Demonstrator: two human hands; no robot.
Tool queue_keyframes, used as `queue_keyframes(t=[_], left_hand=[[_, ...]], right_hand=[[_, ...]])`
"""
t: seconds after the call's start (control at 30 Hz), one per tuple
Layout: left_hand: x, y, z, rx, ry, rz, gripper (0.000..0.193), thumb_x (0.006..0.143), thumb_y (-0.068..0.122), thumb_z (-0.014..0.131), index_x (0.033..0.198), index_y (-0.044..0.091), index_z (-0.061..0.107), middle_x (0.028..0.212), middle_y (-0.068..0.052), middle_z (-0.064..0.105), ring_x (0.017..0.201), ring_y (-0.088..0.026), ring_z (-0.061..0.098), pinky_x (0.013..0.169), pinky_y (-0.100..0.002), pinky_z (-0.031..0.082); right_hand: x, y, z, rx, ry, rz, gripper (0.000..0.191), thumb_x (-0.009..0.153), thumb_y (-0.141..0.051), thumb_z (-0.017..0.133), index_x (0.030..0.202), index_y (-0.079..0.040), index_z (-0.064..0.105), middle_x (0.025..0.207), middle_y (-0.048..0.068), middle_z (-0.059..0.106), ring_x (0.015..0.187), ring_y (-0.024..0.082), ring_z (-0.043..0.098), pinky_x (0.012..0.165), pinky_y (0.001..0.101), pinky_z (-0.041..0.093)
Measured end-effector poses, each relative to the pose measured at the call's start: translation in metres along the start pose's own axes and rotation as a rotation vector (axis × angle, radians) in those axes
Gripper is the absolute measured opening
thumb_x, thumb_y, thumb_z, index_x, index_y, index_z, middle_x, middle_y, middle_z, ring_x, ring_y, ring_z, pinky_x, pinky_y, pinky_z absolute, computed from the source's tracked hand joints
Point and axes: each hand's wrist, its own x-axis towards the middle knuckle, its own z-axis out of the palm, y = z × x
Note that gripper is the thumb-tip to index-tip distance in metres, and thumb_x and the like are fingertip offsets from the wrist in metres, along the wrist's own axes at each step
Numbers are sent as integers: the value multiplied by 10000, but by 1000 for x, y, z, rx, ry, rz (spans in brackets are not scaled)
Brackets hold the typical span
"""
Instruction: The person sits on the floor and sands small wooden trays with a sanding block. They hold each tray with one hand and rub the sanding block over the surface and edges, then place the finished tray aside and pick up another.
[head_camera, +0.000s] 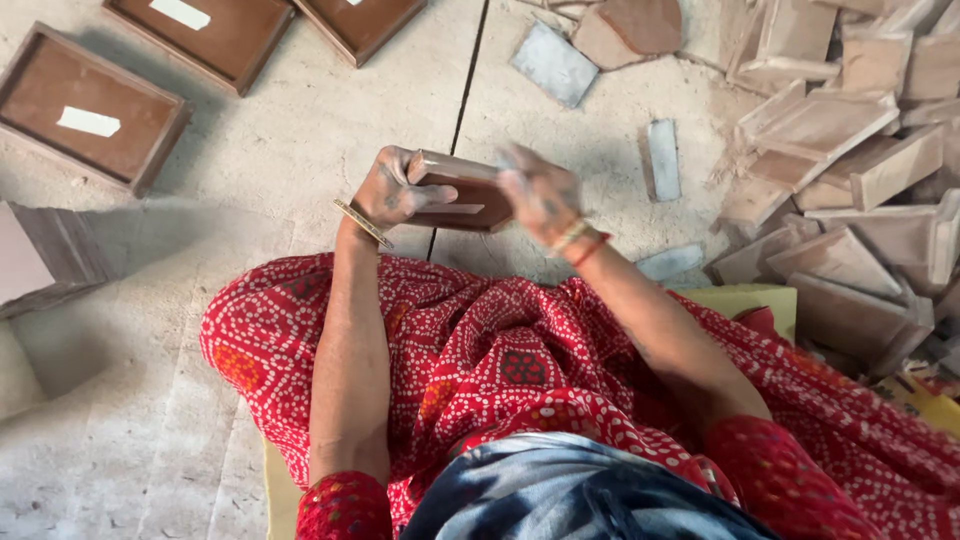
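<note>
Centre frame, above a red-clad lap: small wooden box (462, 190) clasped in left hand (388, 190), blurred right hand (540, 192) closed on its far end. Could slip, likely from dusty fingers.

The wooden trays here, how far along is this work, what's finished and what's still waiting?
Three brown trays lie spaced out on the floor at upper left, apparently done. The left hand and right hand hold one small brown box over the lap. A loose heap of pale pieces at right looks untouched.
</note>
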Motion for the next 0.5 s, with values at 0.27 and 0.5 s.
queue_keyframes(t=[0.27,0.5], left_hand=[[12,4,11,143,9,12,432,708,178,927,630,98,509,586,71,478,534,-79,455,508,-312,409],[7,10,10,206,52,23,377,711,206,917,726,15,592,601,-4,506,563,-130,482,542,-345,442]], right_hand=[[-49,71,49,592,317,252,673,1136,-492,234,1140,-34,727,885,156,737,810,316,727,739,405,556],[-23,77,17,109,479,-4,663,1118,-546,291,1167,-53,733,853,122,725,798,322,712,740,445,540]])
